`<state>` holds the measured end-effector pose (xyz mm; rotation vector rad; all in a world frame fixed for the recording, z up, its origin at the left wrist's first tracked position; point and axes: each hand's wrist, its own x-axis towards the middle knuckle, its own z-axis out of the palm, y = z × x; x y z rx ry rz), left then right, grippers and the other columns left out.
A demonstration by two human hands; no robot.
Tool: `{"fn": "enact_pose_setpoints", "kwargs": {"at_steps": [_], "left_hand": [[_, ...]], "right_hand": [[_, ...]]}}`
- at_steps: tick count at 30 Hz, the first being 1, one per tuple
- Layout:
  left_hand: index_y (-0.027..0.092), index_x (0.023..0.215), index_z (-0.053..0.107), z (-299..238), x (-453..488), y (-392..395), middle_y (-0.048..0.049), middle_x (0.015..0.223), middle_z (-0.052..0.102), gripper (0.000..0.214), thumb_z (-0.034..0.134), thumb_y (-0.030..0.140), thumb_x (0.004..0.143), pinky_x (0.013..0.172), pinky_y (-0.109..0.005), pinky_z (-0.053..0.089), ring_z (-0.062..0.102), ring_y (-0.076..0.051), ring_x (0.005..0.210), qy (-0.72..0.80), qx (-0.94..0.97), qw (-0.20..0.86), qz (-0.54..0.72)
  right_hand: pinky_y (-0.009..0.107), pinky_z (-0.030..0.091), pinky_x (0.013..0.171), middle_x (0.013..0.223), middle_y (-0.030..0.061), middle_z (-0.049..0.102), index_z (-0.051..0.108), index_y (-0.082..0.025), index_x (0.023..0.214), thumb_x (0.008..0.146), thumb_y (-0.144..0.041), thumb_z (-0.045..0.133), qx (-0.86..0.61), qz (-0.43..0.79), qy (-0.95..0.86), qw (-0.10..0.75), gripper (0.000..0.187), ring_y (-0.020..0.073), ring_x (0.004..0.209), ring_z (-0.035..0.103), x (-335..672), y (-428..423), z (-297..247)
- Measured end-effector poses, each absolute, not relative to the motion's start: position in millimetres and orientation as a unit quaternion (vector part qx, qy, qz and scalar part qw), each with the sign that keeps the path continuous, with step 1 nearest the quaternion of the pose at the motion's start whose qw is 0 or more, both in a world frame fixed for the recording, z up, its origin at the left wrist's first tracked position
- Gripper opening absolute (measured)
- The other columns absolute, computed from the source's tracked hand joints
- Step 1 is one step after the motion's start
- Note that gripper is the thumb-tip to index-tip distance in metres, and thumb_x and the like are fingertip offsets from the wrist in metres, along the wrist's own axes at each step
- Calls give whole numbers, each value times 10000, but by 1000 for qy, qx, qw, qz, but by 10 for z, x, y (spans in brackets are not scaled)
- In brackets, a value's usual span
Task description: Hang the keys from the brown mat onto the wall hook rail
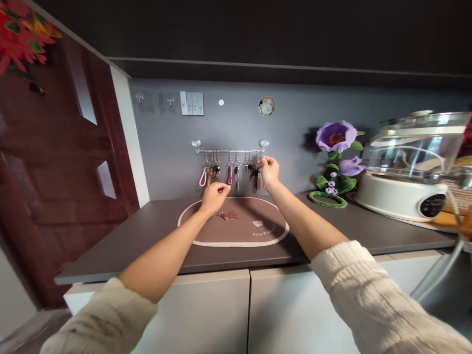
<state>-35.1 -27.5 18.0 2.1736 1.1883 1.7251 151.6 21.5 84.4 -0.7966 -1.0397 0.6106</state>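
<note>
A clear hook rail (230, 151) with several hanging key bunches is fixed to the grey wall. At its right end, my right hand (270, 171) is closed in a pinch on the top of a dark bunch of keys (257, 179); its fingertips partly hide the ring. My left hand (215, 197) is lower, over the mat, with thumb and fingers pressed together just below a red key tag (230, 173). What the left fingers hold, if anything, is hidden. Farther left on the rail hangs a pink loop strap (203, 177). Small red and metal pieces (227, 216) lie on the mat.
A brown mat (210, 237) with a white rim lies on the dark counter (132, 236). To the right stand a purple knitted flower (336, 137) and a white appliance (394, 194) with a clear top. An overhead cabinet (258, 39) juts out above.
</note>
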Motion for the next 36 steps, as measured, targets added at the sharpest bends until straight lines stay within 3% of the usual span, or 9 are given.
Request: {"fn": "enact_pose_setpoints", "kwargs": {"at_steps": [3,11,17,22,28,36], "left_hand": [[161,690,649,195,-399,-251,-28,692,628,228,507,335,733,638,-256,384,524,-136,645,409,707,93,569],[140,716,652,247,-571,-208,-40,748,650,147,568,253,672,709,-268,407,553,-139,706,415,740,189,495],[138,770,648,231,-725,-169,-30,712,633,214,619,300,634,595,-244,389,512,-109,609,402,780,261,402],[136,713,656,226,-822,-132,-28,646,630,224,662,317,582,566,-237,376,499,-100,555,403,818,297,284],[150,731,656,233,-839,-126,5,649,625,231,699,239,522,622,-218,371,518,-94,613,430,836,292,177],[142,676,639,183,-820,-100,20,560,582,148,663,230,559,565,-217,341,480,-84,534,430,843,261,188]], "right_hand": [[182,382,539,682,-5,574,523,-173,804,764,-272,507,-340,297,-497,741,109,66,579,515,1322,13,747],[208,378,537,618,-1,581,594,-139,714,652,-217,650,-366,397,-609,581,115,71,537,490,1168,-240,263],[201,351,518,569,-11,574,632,-126,705,600,-247,691,-378,394,-701,459,170,63,505,445,1136,-228,36],[212,372,535,603,14,613,645,-116,704,614,-266,677,-386,410,-743,362,178,79,525,484,1121,-229,-47],[225,420,630,676,31,648,660,-114,717,607,-250,689,-382,403,-761,335,178,90,600,531,1137,-165,-76],[234,424,631,667,36,648,663,-121,731,593,-229,708,-385,419,-747,342,182,98,602,535,1133,-103,-100]]}}
